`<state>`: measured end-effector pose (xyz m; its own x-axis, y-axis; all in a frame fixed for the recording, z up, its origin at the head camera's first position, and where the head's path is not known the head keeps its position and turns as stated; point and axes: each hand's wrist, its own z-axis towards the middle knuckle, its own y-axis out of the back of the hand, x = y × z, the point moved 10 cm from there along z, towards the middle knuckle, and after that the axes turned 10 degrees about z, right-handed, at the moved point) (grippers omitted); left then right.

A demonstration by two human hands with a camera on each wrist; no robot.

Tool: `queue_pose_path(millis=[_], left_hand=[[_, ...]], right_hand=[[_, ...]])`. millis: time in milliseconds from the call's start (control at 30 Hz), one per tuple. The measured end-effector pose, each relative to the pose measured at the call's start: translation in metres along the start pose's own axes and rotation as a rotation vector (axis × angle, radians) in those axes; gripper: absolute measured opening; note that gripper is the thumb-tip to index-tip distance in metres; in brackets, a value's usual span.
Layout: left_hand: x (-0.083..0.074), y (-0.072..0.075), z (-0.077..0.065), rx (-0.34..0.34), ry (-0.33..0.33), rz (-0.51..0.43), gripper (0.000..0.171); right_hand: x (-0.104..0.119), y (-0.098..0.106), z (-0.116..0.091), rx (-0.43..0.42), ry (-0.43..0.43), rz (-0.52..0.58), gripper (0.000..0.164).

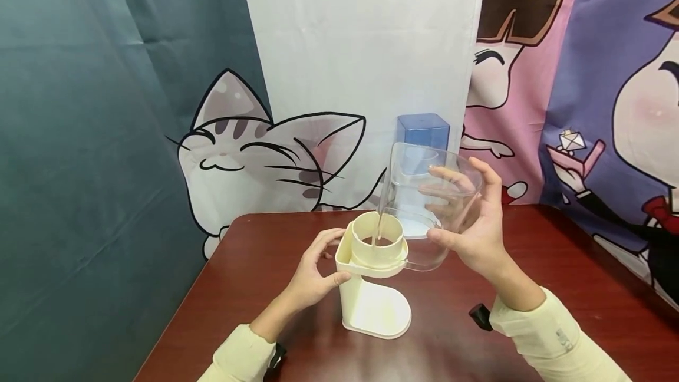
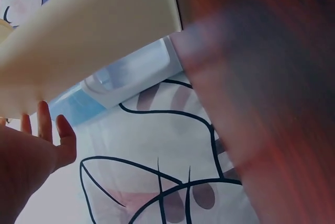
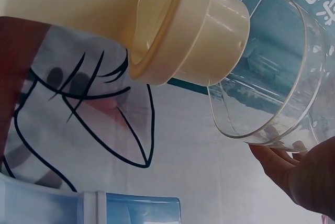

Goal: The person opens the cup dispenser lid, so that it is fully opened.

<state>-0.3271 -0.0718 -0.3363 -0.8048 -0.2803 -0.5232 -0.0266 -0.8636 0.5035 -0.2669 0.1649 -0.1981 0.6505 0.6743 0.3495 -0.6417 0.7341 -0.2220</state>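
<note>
A cream plastic stand (image 1: 371, 311), with a rounded foot and a round collar (image 1: 378, 240) on top, stands upright on the table. My left hand (image 1: 313, 270) holds its upper left side, thumb in front and fingers behind. In the left wrist view, the fingertips (image 2: 44, 111) touch the stand's smooth wall. With my right hand (image 1: 480, 234) I grip a clear plastic container (image 1: 432, 193), tilted beside the collar. The container's rim overlaps the collar in the head view; whether they touch I cannot tell. The right wrist view shows its open end toward the collar.
Behind the clear container stands a blue see-through box (image 1: 422, 128) with a white lower part, at the table's far edge. Printed cloth curtains (image 1: 371, 46) hang behind the reddish-brown table (image 1: 254, 287).
</note>
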Motion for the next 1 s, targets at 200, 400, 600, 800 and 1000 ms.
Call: queue_pose_path(millis=[200, 400, 600, 800, 1000], left_hand=[[0.000, 0.013, 0.000, -0.054, 0.064, -0.033, 0.063], [-0.008, 0.031, -0.004, -0.123, 0.148, -0.076, 0.051], [0.000, 0.039, -0.005, -0.215, 0.187, -0.072, 0.041], [0.002, 0.043, -0.004, -0.282, 0.229, -0.006, 0.036], [0.029, 0.033, -0.006, -0.303, 0.234, 0.016, 0.043]], right_hand=[[-0.002, 0.002, 0.002, -0.021, 0.005, -0.009, 0.100], [-0.007, 0.001, -0.002, -0.029, -0.008, 0.000, 0.101], [-0.008, 0.002, -0.002, -0.030, 0.010, 0.056, 0.101], [-0.005, 0.005, -0.004, -0.047, 0.028, 0.057, 0.101], [0.002, 0.006, -0.006, -0.035, 0.083, 0.063, 0.100]])
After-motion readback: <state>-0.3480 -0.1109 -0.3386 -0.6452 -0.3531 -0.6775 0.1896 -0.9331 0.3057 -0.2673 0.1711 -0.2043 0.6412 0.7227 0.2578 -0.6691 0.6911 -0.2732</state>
